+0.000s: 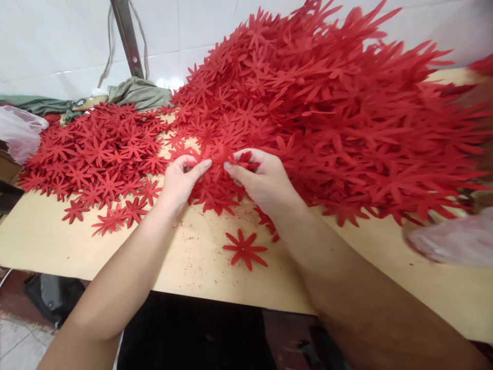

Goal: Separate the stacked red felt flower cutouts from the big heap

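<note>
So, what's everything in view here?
Large flower heap: one, red, back right
Smaller heap: one, red, left
Lone flower piece: one, red, front centre
Table: one, pale, under heaps
Plastic bags: two, whitish, side edges
Cloths: count unclear, greenish, back left
Post: one, dark, back left
Cords: two, greyish, beside post
Wall: one, white, back
Floor: one, pale, lower left
Bag-like item: one, black, lower left
Held flower pieces: count unclear, red, centre
Left hand: one, bare, centre
Right hand: one, bare, centre

No readable text, label, brand, number or sign anywhere in view.
</note>
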The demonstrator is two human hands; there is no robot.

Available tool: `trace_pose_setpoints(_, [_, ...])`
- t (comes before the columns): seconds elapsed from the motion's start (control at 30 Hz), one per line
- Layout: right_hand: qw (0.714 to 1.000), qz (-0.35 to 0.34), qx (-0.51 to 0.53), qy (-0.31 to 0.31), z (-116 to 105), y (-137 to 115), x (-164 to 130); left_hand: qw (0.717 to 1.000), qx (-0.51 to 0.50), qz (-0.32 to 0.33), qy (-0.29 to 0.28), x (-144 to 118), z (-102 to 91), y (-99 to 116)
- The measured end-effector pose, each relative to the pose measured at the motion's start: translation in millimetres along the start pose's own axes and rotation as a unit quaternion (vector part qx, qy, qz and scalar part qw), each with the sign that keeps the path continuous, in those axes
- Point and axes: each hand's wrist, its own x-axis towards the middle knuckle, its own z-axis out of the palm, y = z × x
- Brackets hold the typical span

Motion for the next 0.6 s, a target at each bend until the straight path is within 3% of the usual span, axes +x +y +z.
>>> trace_pose_setpoints(0.17, [0.999, 0.006, 0.032, 0.037, -7, 2, 6, 0.987, 0.096, 0.114, 0.068, 15, -15.6, -4])
trace_pose_setpoints(0.27, [0.998, 0.045, 0.027, 0.023, -5, 3, 6, 0.948, 0.200, 0.219, 0.116, 15, -18.8, -3])
trace_pose_setpoints(0.33, [0.998, 0.063, 0.025, 0.017, -1, 3, 4, 0.931, 0.240, 0.258, 0.094, 10, -15.1, -1])
trace_pose_setpoints(0.5, [0.999, 0.050, 0.014, 0.010, 5, 3, -1, 0.947, 0.240, 0.204, -0.064, -8, 2.5, 3])
trace_pose_setpoints(0.6, [0.999, 0.038, 0.004, -0.014, 6, 3, -3, 0.966, 0.186, 0.167, -0.059, -8, 6.5, 0])
